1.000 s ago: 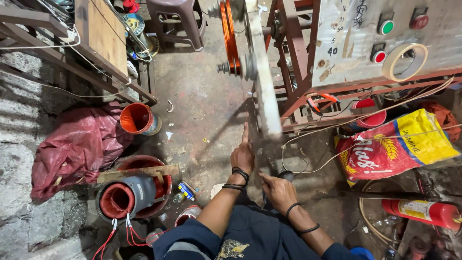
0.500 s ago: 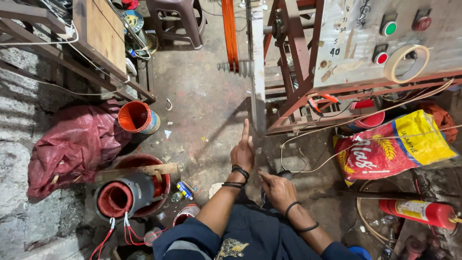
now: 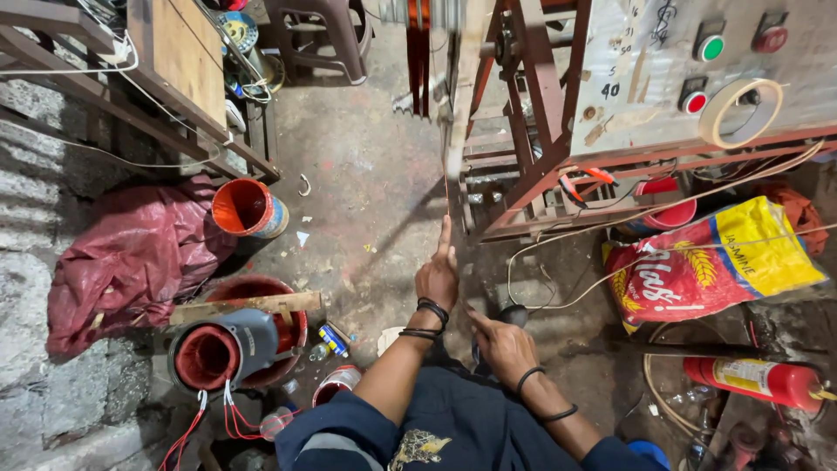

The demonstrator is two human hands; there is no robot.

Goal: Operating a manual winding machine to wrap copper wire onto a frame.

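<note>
My left hand, with dark bands at the wrist, is raised in front of me. Its fingers are closed and one finger points up along a thin copper wire. That wire runs up to a rusty red metal-frame machine. Lower and to the right, my right hand rests near my lap beside a dark round object. Whether it grips that object is hidden. Both arms wear dark blue sleeves.
On the machine's panel are a green button, red buttons and a tape roll. On the floor lie a yellow-red sack, a red extinguisher, an orange bucket, a motor stator with red leads, and a maroon cloth.
Both hands keep nearly the same pose and place. The view has shifted slightly, so the machine's upper parts sit differently in the frame.
</note>
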